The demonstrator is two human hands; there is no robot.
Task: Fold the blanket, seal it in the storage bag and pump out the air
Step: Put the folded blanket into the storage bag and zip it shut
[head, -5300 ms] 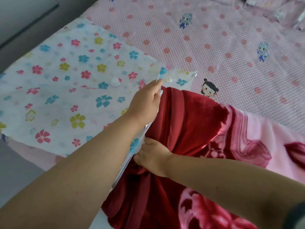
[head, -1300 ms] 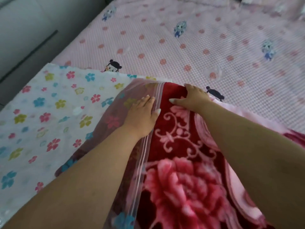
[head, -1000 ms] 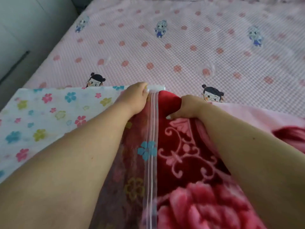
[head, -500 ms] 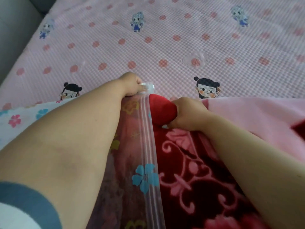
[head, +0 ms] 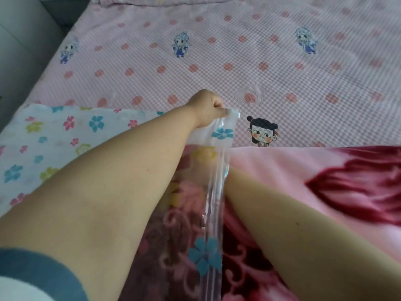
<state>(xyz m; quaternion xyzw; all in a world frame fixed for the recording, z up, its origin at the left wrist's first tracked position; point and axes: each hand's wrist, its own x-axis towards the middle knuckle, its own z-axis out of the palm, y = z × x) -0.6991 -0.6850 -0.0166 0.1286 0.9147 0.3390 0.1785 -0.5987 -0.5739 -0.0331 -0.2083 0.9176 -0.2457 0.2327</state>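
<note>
The flower-printed storage bag [head: 65,137] lies flat on the bed at the left, its clear zip-strip mouth [head: 213,203] running toward me. My left hand [head: 207,105] pinches the far corner of that mouth and holds it up. The red and pink flowered blanket [head: 325,181] spreads to the right, and part of it shows through the plastic inside the bag. My right forearm [head: 282,224] reaches into the opening. The right hand itself is hidden inside the bag, behind the plastic and my left arm.
Everything rests on a pink checked bed sheet [head: 238,51] printed with small cartoon figures. The bed's left edge drops to a grey floor and wall [head: 21,51]. Bunched pink fabric [head: 152,0] lies along the top edge.
My right hand, which gripped the red blanket corner at the bag's mouth, has gone inside the bag out of sight. My left hand keeps the mouth's far corner, pulled farther away.
</note>
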